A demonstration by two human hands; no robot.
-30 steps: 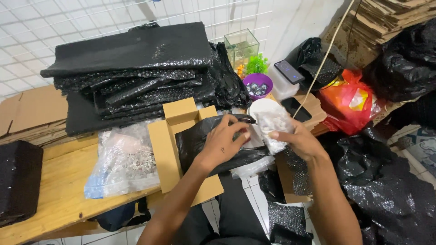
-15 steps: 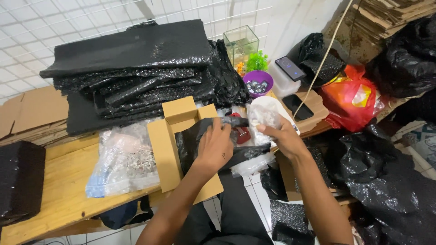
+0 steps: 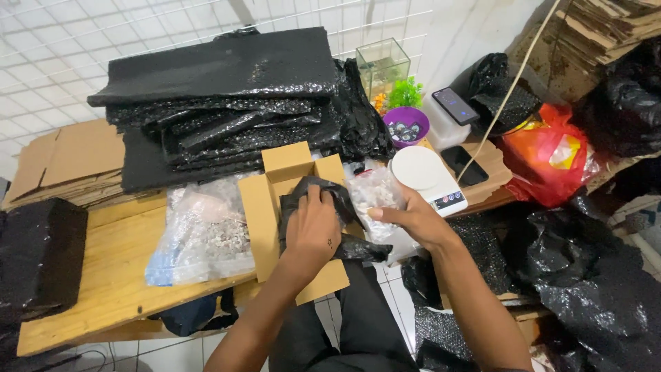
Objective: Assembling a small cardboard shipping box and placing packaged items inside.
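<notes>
While pressed — black wrap [image 3: 344,244] under hands [image 3: 313,231]

My left hand [image 3: 313,231] is hemmed in by the upright flaps of the cardboard box [image 3: 265,213], with the stack of black bubble wrap [image 3: 220,103] walling off everything behind it. Left of the box a clear bag [image 3: 203,231] blocks the bench, leaving bare wood [image 3: 110,275] beyond it as open room. My right hand [image 3: 410,219] has the white scale [image 3: 427,176] just behind it.
</notes>
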